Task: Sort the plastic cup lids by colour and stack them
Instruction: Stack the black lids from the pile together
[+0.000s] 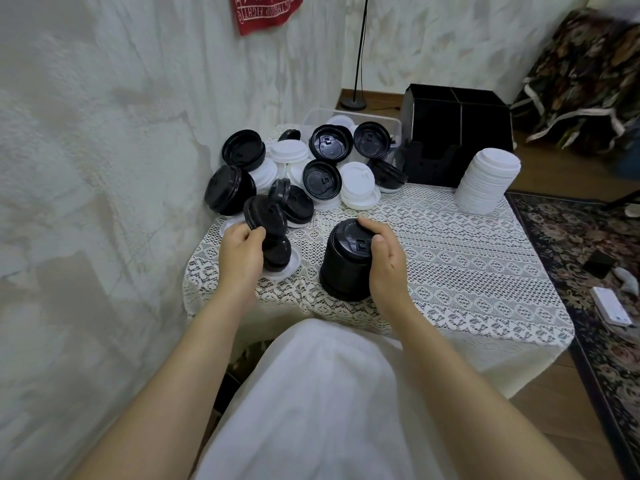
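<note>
Spreading over the far left of the table [450, 271], the mixed pile [311, 168] lies well apart from the white stack [488, 185] at far right. The black stack [346, 268] stands upright near centre, with the right hand [384, 258] curled round its top. The left hand [240, 251] grips a few black lids [265, 214], tilted on edge, just left of that stack. They probably go rightward onto it next.

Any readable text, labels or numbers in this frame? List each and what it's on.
"FIGHT": white print on the hanging red cloth; the rest is blurred or cut off.
Raised lettering on top of the black lid stack: too small to read.
Nothing else is legible.
</note>
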The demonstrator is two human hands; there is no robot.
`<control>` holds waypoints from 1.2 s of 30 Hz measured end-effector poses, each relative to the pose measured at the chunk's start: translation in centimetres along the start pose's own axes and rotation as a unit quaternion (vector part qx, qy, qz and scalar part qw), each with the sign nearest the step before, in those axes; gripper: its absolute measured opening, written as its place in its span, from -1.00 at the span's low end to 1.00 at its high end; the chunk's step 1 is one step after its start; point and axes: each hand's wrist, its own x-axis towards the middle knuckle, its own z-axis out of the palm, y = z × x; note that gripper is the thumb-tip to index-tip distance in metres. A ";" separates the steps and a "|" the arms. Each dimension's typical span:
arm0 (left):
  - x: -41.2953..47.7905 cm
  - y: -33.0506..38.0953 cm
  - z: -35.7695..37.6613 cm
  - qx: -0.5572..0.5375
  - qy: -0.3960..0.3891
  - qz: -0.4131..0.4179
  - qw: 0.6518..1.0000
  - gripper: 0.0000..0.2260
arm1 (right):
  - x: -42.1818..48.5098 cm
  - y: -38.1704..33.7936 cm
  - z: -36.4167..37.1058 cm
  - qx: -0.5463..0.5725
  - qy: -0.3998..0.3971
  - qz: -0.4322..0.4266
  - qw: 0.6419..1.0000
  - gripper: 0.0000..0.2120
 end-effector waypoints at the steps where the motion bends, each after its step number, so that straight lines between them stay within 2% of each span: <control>1: 0.2 -0.2 0.0 0.013 -0.007 0.012 1.000 -0.80 | 0.0 0.0 0.0 0.002 -0.001 0.000 1.000 -0.66; 5: 0.6 -0.3 -0.2 0.058 0.002 0.063 0.996 -0.76 | 0.0 0.0 0.0 0.003 -0.001 0.003 1.000 -0.66; 10: 0.2 0.4 -0.3 -0.037 -0.007 0.068 0.997 -0.76 | 0.0 0.1 -0.1 0.002 0.002 0.003 1.000 -0.66; 13: 0.1 0.1 -0.3 -0.040 -0.022 0.095 0.994 -0.70 | 0.0 0.1 0.0 0.004 0.003 0.004 1.000 -0.65; 24: 1.1 0.2 -0.2 0.061 0.000 0.131 0.990 -0.79 | 0.0 0.0 0.1 0.019 0.003 0.005 1.000 -0.66; 28: 2.0 0.1 0.4 0.158 -0.017 0.138 0.978 -0.73 | 0.0 0.0 0.0 0.018 0.003 0.006 1.000 -0.66; 34: 3.7 -0.7 0.8 0.251 -0.010 0.154 0.956 -0.61 | 0.0 0.1 0.0 0.014 0.005 0.001 1.000 -0.66; 36: 3.9 -1.5 0.6 0.265 -0.006 0.165 0.950 -0.63 | 0.0 0.2 0.0 0.012 0.005 0.000 1.000 -0.66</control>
